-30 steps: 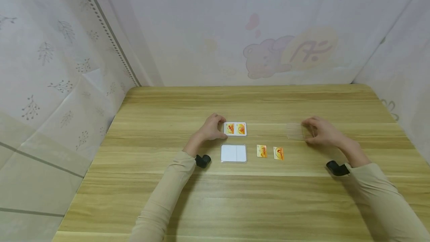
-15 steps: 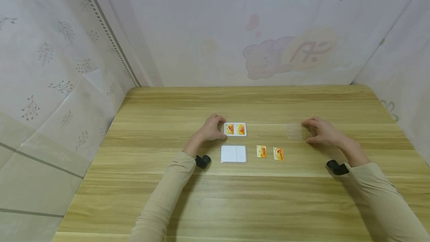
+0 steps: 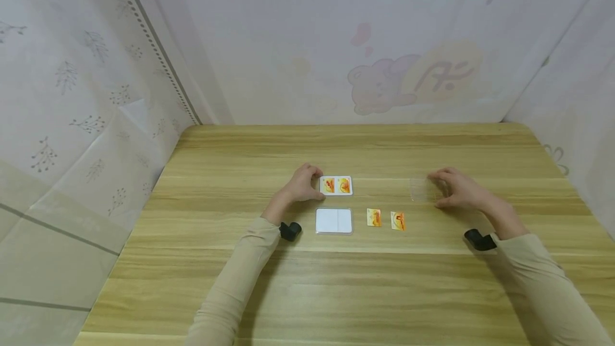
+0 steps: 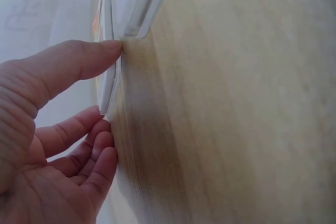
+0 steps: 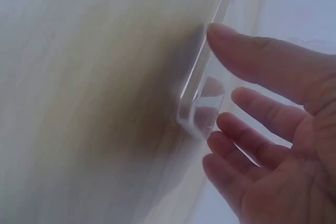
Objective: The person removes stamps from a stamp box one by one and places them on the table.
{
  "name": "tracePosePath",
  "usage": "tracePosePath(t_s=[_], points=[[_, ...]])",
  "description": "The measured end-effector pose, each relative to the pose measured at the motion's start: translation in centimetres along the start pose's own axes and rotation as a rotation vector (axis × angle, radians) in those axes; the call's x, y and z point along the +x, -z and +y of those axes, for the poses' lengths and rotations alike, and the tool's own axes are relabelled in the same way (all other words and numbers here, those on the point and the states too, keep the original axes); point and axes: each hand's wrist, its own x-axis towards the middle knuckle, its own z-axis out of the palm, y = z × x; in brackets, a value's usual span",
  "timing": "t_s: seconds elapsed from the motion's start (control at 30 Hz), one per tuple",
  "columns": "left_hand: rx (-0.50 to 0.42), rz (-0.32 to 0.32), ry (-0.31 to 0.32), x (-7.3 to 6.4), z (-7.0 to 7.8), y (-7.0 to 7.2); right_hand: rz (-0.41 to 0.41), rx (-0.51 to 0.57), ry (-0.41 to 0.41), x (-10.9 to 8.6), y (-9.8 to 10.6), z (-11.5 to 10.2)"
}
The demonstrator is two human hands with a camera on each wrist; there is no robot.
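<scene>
My left hand [image 3: 301, 183] holds the left end of a flat white case [image 3: 337, 194] between thumb and fingers. Two small yellow-and-red picture cards lie side by side in that case. In the left wrist view the thumb [image 4: 97, 59] is on one edge, with the fingertips at the case's corner. At the right, my right hand [image 3: 458, 190] grips a clear plastic cover [image 3: 419, 190] by its right end. Seen from the right wrist, the thumb presses one long edge of the cover [image 5: 195, 85], and the other fingers are near its corner.
A second white case [image 3: 333, 220] with a clear rim lies just in front of the first. To its right, two loose yellow-and-red cards [image 3: 373, 218] [image 3: 397, 221] lie apart on the wooden table [image 3: 336, 292]. A printed curtain [image 3: 269, 57] hangs behind the table's far edge.
My right hand has shifted very slightly left with the clear cover. The left hand and the white case have stayed in place.
</scene>
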Motion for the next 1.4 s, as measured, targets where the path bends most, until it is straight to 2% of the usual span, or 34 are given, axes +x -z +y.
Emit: tracePosePath(t_s=[0.2,0.43,0.63,0.9,1.1,1.4], points=[[-0.012,-0.005,0.002,-0.1,0.1,0.1,0.05,0.041,-0.008,0.9,-0.4,-0.7],[-0.01,-0.002,-0.008,-0.1,0.0,0.0,0.105,-0.023,0.059,2.4,-0.8,-2.2],[-0.017,0.001,-0.008,0.0,-0.1,0.0,0.136,-0.008,0.118,4.0,-1.3,-3.6],[-0.012,-0.006,-0.004,0.0,-0.1,0.0,0.117,0.058,0.155,6.5,-2.5,-5.8],[-0.011,-0.008,-0.001,-0.1,0.0,0.1,0.103,0.058,0.175,8.3,-3.5,-7.5],[-0.006,-0.007,-0.003,-0.1,-0.1,0.1,0.055,0.127,0.199,10.1,-4.6,-9.7]])
